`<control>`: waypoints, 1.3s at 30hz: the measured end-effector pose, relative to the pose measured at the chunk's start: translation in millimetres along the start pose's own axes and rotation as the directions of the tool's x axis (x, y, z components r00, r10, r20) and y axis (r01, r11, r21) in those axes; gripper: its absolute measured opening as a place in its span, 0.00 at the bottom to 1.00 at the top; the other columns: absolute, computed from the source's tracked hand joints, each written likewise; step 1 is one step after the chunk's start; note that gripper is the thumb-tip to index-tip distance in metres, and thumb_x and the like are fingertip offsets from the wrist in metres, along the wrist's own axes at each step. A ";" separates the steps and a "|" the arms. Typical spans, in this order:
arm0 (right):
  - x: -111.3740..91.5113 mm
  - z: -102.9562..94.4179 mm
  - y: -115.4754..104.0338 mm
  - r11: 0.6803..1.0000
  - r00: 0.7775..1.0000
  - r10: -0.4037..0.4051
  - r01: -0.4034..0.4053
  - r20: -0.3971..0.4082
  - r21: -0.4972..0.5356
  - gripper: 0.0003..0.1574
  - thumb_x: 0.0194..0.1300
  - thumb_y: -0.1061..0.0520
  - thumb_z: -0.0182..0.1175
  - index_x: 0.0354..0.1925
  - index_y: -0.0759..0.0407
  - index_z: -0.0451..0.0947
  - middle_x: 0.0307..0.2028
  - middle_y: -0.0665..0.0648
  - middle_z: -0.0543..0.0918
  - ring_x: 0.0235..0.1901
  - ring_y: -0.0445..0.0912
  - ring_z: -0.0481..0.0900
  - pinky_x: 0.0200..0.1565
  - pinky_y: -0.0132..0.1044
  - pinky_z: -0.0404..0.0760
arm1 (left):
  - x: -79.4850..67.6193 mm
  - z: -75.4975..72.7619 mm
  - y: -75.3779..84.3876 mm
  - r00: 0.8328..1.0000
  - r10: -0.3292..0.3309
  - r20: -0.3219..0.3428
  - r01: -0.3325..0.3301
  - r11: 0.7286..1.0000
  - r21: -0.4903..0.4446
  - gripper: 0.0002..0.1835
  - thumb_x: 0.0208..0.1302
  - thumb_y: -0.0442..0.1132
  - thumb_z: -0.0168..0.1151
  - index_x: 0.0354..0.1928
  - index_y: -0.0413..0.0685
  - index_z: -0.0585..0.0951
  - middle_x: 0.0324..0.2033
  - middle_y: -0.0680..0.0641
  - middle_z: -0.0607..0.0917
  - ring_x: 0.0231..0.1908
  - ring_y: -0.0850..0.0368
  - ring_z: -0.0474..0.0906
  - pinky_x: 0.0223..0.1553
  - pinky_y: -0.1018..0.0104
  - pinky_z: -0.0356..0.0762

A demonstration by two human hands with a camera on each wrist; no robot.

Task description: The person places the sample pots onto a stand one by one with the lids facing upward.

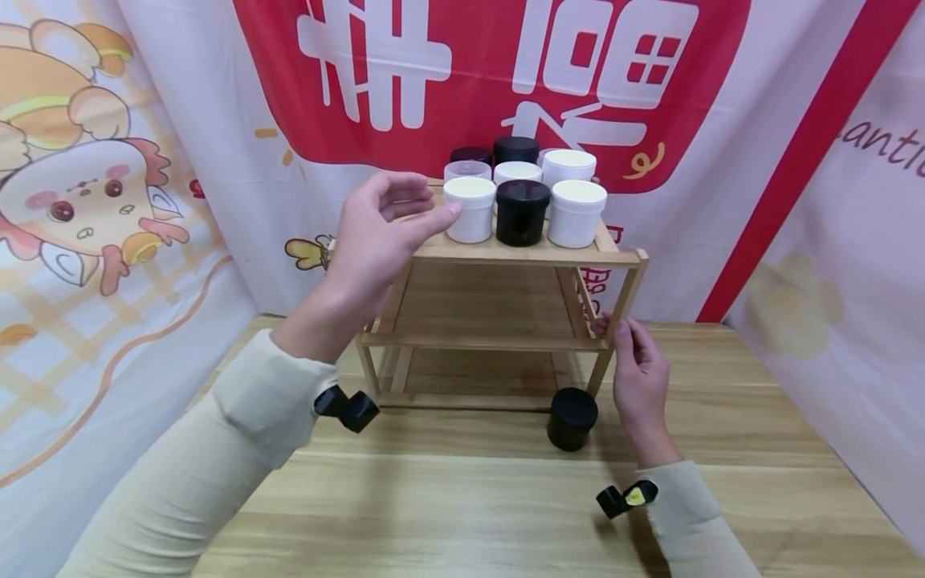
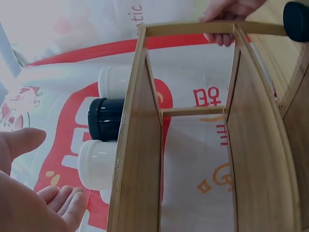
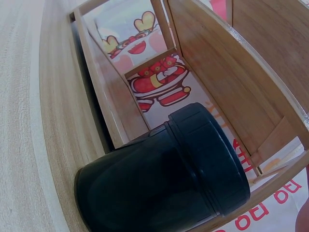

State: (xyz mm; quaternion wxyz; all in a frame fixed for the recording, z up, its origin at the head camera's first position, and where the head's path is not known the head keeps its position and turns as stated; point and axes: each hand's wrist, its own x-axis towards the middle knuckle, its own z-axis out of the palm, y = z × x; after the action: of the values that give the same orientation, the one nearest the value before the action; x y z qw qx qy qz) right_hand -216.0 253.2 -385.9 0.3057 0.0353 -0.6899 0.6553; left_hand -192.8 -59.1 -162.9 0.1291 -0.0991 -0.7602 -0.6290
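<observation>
A three-tier wooden rack [image 1: 462,340] stands on the wooden table, with several jars grouped on its top shelf. My left hand [image 1: 379,241] is at the left end of that shelf, thumb tip beside the front white jar [image 1: 470,215]. Its thumb and fingers are spread apart with nothing between them, as the left wrist view shows. A black jar [image 1: 523,217] and another white jar [image 1: 576,217] complete the front row. Low on the right, my right hand [image 1: 641,377] grips the rack's right front post, fingers curled round it. A black lidded jar [image 3: 159,174] stands on the table by that post.
Behind the front row are more white and black jars [image 1: 516,150] and a clear-walled one [image 1: 468,169]. The two lower shelves [image 1: 477,301] show bare wood. Printed cloth [image 1: 195,160] hangs behind and on both sides. Tabletop [image 1: 433,506] extends in front of the rack.
</observation>
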 end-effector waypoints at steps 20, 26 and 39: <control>0.7 -0.9 1.6 1.000 1.000 -0.015 0.015 -0.002 0.012 0.28 0.86 0.45 0.51 0.62 0.66 0.83 0.54 0.42 0.91 0.55 0.36 0.88 0.64 0.24 0.80 | -38.9 9.6 -24.2 0.981 0.007 0.196 0.019 0.992 -0.128 0.26 0.69 0.36 0.74 0.66 0.43 0.79 0.60 0.44 0.86 0.60 0.54 0.86 0.66 0.63 0.83; 1.4 -1.2 2.9 0.999 0.999 -0.030 0.031 -0.013 0.016 0.28 0.86 0.46 0.51 0.63 0.67 0.82 0.55 0.55 0.91 0.53 0.36 0.89 0.63 0.25 0.80 | -48.9 20.9 -38.0 0.959 0.016 0.283 0.014 0.994 -0.106 0.21 0.68 0.36 0.75 0.61 0.47 0.82 0.56 0.46 0.87 0.57 0.52 0.87 0.64 0.63 0.84; 1.0 0.7 3.3 0.999 0.999 -0.042 0.042 0.010 0.034 0.29 0.86 0.46 0.51 0.63 0.69 0.82 0.52 0.42 0.91 0.54 0.38 0.89 0.64 0.26 0.80 | -63.9 50.3 -107.9 0.885 0.001 0.466 0.029 0.998 -0.058 0.21 0.66 0.37 0.76 0.60 0.47 0.84 0.59 0.44 0.88 0.59 0.52 0.85 0.68 0.52 0.81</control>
State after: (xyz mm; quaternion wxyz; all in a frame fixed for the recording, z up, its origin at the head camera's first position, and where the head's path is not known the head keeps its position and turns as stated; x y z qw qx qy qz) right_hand -218.6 253.4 -388.3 0.3151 0.0585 -0.6796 0.6599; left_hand -169.6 -29.4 -292.6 -0.0649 -0.2455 -0.7495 -0.6114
